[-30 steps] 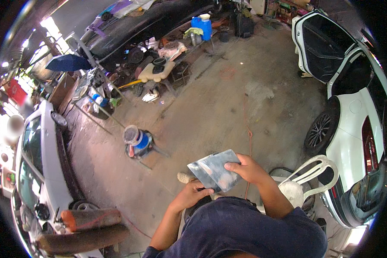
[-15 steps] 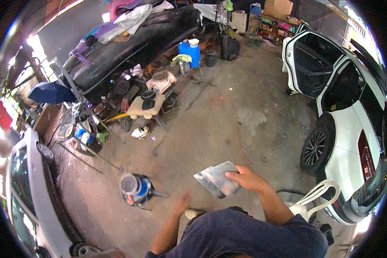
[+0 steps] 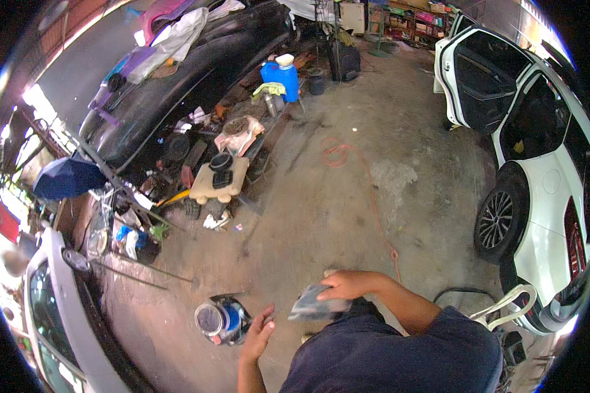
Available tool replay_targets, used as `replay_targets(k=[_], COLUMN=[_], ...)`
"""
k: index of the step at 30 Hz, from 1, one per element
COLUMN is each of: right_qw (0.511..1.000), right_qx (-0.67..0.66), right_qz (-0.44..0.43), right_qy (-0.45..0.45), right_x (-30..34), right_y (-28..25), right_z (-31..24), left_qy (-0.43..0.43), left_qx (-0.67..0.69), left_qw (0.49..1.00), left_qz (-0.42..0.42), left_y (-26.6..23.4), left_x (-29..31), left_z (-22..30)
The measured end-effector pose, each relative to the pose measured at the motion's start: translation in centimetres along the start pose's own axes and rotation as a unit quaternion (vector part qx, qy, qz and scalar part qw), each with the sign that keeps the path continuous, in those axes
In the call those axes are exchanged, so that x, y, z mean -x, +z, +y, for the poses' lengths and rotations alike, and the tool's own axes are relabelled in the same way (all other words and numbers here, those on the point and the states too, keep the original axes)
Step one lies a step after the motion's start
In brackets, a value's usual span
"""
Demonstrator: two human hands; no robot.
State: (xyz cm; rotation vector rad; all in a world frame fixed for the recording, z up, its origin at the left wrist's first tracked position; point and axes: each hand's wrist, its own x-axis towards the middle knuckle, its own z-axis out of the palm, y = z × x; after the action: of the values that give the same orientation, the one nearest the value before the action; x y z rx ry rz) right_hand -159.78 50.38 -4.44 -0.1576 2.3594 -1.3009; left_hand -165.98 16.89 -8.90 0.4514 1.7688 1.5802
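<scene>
My right hand (image 3: pixel 347 285) grips a flat grey metal plate (image 3: pixel 313 305) by its upper edge, thumb on top. The plate is tilted and smeared by motion, in front of my body. My left hand (image 3: pixel 260 329) is raised just left of the plate, apart from it, its fingers loosely extended with nothing visible in them. Close by on the left stands a round tin (image 3: pixel 211 318) with a greyish lid, beside a blue container (image 3: pixel 232 319), both on a small dark stand.
On the right stands a white car (image 3: pixel 541 187) with its door open. A silver car (image 3: pixel 52 314) is at the lower left. An orange hose (image 3: pixel 377 216) runs along the floor. A beige stool (image 3: pixel 219 183) and a blue jerrycan (image 3: pixel 284 81) stand near a dark car body (image 3: pixel 183 78).
My right hand has drawn the plate left and down, tilting it flatter. My left hand has turned and lowered slightly. The view has shifted, so the tin appears lower and further right.
</scene>
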Motion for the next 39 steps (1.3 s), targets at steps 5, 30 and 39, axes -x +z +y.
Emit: replay_targets(k=[5,30,39], right_qw=[0.985,0.879,0.825], right_qx=[-0.099,0.03,-0.251], right_qz=[-0.101,-0.472,-0.371], right_qy=[-0.1,0.055,0.344], right_x=[-7.7,-22.3,-22.9], right_y=[-7.6,-12.8,-15.1], right_z=[1.4,31.1,32.5], left_qy=[-0.084,0.146,0.187], left_qx=[-0.08,0.394,0.481], left_qw=[0.991,0.744,0.668], left_qz=[0.069,0.52,0.536], left_y=[2.2,4.5,4.0], left_x=[-8.7,-18.2,-18.9], left_z=[5.2,5.6,8.1])
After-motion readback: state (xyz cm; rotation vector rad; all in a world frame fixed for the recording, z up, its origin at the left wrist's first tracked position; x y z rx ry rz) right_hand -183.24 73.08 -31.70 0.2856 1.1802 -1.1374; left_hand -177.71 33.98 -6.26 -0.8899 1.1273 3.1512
